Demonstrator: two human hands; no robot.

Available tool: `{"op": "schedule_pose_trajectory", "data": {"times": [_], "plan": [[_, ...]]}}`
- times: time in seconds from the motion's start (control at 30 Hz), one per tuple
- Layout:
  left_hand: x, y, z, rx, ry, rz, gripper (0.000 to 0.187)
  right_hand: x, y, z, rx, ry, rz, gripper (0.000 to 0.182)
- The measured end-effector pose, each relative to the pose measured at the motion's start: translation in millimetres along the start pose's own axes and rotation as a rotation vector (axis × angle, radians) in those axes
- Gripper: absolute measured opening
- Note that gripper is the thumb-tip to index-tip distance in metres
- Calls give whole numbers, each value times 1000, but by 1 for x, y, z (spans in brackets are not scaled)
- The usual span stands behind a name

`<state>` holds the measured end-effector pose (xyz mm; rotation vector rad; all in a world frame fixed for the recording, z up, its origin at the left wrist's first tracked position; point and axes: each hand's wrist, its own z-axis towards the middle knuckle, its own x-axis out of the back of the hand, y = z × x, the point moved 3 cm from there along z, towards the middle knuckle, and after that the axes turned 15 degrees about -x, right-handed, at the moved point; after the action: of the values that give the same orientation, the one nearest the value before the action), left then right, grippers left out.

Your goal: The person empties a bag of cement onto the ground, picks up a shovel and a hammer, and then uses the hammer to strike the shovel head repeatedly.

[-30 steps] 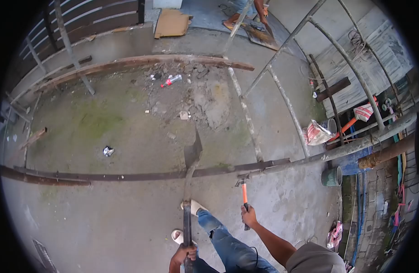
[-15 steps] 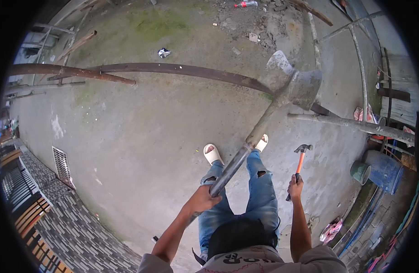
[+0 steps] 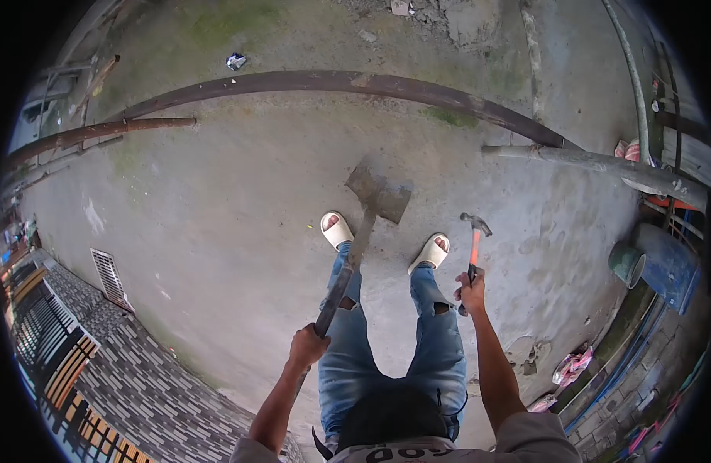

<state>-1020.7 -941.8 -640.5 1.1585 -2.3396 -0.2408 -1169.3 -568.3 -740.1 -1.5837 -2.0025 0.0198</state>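
Note:
My left hand (image 3: 308,346) is closed around the long dark handle of a mattock (image 3: 345,270), which slants away from me in front of my left leg. Its broad, dirt-coloured metal head (image 3: 379,193) is out beyond my feet, close to the concrete; whether it touches cannot be made out. On the other side, my right hand (image 3: 472,292) grips a claw hammer (image 3: 474,248) by its black grip. The hammer points away from me, its orange shaft and dark head above the floor beside my right foot.
A long brown metal beam (image 3: 332,81) crosses the floor ahead. A grey pole (image 3: 556,157) lies to the right, near a blue barrel (image 3: 668,266) and a green bucket (image 3: 626,264). At left are a floor grate (image 3: 111,276) and a tiled strip (image 3: 147,374).
The mattock head has swung down and left, from over the beam to near my feet. My right hand and the hammer have shifted slightly left and nearer my leg. My feet stand wider apart.

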Motion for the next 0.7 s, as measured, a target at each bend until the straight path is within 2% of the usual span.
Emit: {"op": "schedule_pose_trajectory", "data": {"times": [0.1,0.17,0.3,0.33,0.37,0.43,0.47,0.5,0.57,0.63,0.67,0.7], "plan": [[-47,-3,73,-31,53,-16,39,-21,-24,48,-23,-52,-339,24],[-70,-1,105,-1,75,-68,41,-39,-27,87,197,-29,-577,32],[-95,-23,139,-8,135,-274,49,-87,-37,130,360,-44,-513,35],[-86,-19,132,44,22,-519,52,-100,-42,136,413,-52,-435,34],[-81,-21,128,56,23,-534,52,-113,-47,142,413,-62,-452,34],[-73,-18,128,137,24,-821,54,-138,-70,144,245,-8,-738,31],[-68,-10,128,129,55,-656,57,-147,-75,151,243,-7,-756,31],[-71,-12,131,133,54,-675,57,-158,-82,159,266,-26,-801,31],[-75,-20,137,173,39,-504,61,-176,-89,166,299,-47,-860,30],[-71,-17,137,163,65,-465,62,-186,-107,150,536,16,-725,31],[-67,-15,135,146,88,-403,63,-191,-109,146,532,6,-741,31],[-67,-15,135,156,86,-411,63,-195,-113,143,604,82,-693,30]]}}
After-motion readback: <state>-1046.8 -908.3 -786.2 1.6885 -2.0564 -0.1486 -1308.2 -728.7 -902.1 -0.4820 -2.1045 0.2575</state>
